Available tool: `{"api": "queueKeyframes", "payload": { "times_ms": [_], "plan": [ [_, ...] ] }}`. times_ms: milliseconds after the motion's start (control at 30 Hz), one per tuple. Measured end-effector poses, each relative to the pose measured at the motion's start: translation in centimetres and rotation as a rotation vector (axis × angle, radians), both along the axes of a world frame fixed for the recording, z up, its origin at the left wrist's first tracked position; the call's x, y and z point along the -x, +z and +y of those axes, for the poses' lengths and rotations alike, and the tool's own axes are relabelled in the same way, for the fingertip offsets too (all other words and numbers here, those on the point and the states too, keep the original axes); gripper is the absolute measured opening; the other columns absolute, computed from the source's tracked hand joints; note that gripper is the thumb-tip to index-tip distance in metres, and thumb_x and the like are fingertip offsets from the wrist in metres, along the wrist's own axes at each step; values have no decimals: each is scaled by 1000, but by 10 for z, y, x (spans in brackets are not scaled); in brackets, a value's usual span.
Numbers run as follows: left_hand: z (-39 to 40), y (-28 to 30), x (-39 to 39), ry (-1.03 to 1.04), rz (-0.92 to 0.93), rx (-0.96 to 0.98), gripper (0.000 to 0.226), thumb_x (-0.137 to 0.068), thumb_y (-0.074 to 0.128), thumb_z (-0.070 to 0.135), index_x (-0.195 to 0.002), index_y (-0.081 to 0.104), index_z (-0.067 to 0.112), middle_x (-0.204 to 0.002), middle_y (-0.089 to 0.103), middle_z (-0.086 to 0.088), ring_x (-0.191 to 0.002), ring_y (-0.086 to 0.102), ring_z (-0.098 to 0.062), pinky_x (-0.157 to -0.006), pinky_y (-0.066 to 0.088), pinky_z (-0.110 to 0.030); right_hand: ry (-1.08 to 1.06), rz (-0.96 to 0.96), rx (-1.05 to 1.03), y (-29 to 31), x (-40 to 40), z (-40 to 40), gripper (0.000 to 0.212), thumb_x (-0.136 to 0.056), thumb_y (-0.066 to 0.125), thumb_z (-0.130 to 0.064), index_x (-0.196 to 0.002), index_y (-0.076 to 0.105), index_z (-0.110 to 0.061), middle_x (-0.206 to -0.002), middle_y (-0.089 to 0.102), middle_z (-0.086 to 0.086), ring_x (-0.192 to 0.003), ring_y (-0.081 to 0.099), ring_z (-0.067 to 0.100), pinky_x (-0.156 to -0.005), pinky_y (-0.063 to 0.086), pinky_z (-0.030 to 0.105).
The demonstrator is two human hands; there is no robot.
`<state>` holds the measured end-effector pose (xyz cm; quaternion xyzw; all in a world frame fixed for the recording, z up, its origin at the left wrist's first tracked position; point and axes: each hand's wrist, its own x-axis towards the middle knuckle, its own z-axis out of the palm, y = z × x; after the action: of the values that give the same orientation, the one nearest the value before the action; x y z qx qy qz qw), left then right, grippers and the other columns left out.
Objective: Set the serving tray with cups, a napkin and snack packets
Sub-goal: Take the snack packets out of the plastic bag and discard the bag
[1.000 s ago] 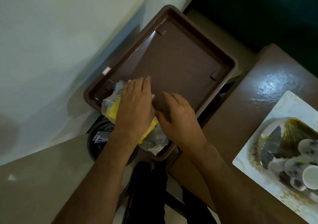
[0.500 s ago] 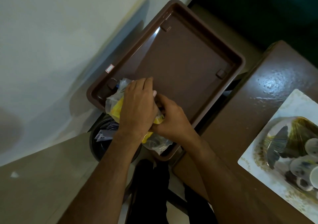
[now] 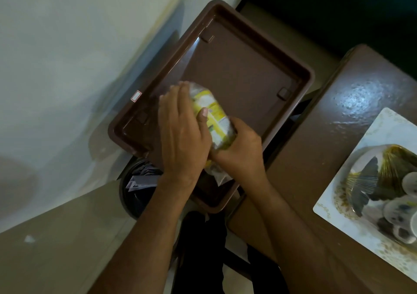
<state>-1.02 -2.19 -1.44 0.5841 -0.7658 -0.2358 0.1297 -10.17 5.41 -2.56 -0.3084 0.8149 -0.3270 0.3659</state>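
Note:
A brown plastic serving tray [image 3: 243, 72] lies in front of me, its floor bare apart from what I hold. Over its near end I grip a yellow and clear snack packet [image 3: 212, 113] with both hands. My left hand [image 3: 182, 131] wraps its left side with the thumb across the top. My right hand [image 3: 241, 151] clasps its lower right end. The packet is tilted and raised a little above the tray floor. No cups or napkin lie on the tray.
A dark round bin [image 3: 140, 187] with paper scraps stands under the tray's near left corner. To the right is a brown table [image 3: 338, 117] carrying a white patterned tray [image 3: 352, 176] with wrapped cups [image 3: 397, 212]. A pale wall runs along the left.
Both hands have gathered the snack packet from the tray's near left corner, lifted it and turned it toward the tray's middle. The right hand went from flat on the tray to gripping the packet.

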Motion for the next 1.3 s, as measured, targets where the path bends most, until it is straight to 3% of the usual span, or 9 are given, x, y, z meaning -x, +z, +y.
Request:
{"api": "queueKeyframes", "payload": {
  "times_ms": [100, 200, 300, 367, 500, 900, 1000, 1167, 1300],
  "plan": [
    [3, 1, 7, 253, 248, -240, 75, -104, 60, 44, -164, 26, 15, -169, 32, -9, -157, 32, -23, -124, 37, -44, -246, -161, -3, 4, 25, -3, 65, -71, 93, -35, -127, 65, -17, -111, 74, -6, -96, 73, 7, -84, 64, 33],
    [-2, 4, 20, 494, 724, -768, 53, -103, 63, 44, -148, 56, 16, -143, 66, -7, -134, 63, -23, -110, 53, -44, -288, -257, 20, 8, 36, -7, 76, -69, 96, -31, -133, 57, -20, -118, 70, -8, -103, 71, 7, -86, 65, 36],
    [-5, 5, 29, 554, 910, -949, 45, -96, 73, 43, -130, 68, 14, -120, 79, -10, -111, 77, -27, -98, 62, -51, -213, -252, 73, 12, 34, -10, 83, -69, 97, -27, -136, 50, -18, -126, 63, -4, -110, 68, 8, -88, 62, 31],
    [-11, 1, 29, 531, 955, -966, 46, -89, 83, 37, -126, 70, 12, -117, 80, -12, -107, 79, -30, -92, 64, -52, -244, -379, 115, 14, 37, -9, 80, -70, 97, -22, -134, 49, -17, -127, 63, -2, -112, 69, 9, -88, 62, 28],
    [-27, -3, 18, 494, 1001, -1062, 47, -85, 86, 28, -125, 74, 8, -120, 79, -16, -111, 77, -34, -98, 61, -57, -484, -882, 202, 20, 58, -5, 50, -87, 81, -25, -129, 60, -7, -125, 73, 15, -111, 75, 30, -93, 63, 47],
    [-39, 1, 1, 340, 998, -1125, 58, -85, 78, 31, -136, 67, 6, -132, 74, -16, -121, 72, -34, -107, 55, -56, -389, -917, 135, 20, 84, -7, 44, -78, 78, 8, -120, 66, 2, -111, 79, 19, -102, 78, 33, -78, 65, 37],
    [-39, -2, -1, 334, 972, -1127, 62, -82, 80, 34, -136, 67, 6, -132, 74, -16, -121, 72, -34, -108, 55, -55, -391, -935, 163, 21, 87, -6, 44, -67, 81, 8, -106, 66, -5, -102, 81, 11, -97, 79, 33, -72, 66, 38],
    [-41, -9, -6, 406, 965, -1087, 57, -82, 80, 31, -132, 70, 6, -127, 76, -15, -116, 75, -34, -104, 58, -56, -478, -936, 175, 13, 91, -3, 30, -80, 71, 16, -88, 68, -14, -86, 77, 8, -79, 79, 24, -65, 63, 35],
    [-42, -10, -11, 395, 966, -1051, 55, -81, 83, 34, -128, 73, 9, -124, 78, -13, -113, 76, -32, -93, 64, -49, -544, -994, 163, 15, 98, 0, 47, -66, 82, 6, -108, 67, -9, -104, 77, 14, -88, 80, 28, -69, 64, 38]
  ]
}}
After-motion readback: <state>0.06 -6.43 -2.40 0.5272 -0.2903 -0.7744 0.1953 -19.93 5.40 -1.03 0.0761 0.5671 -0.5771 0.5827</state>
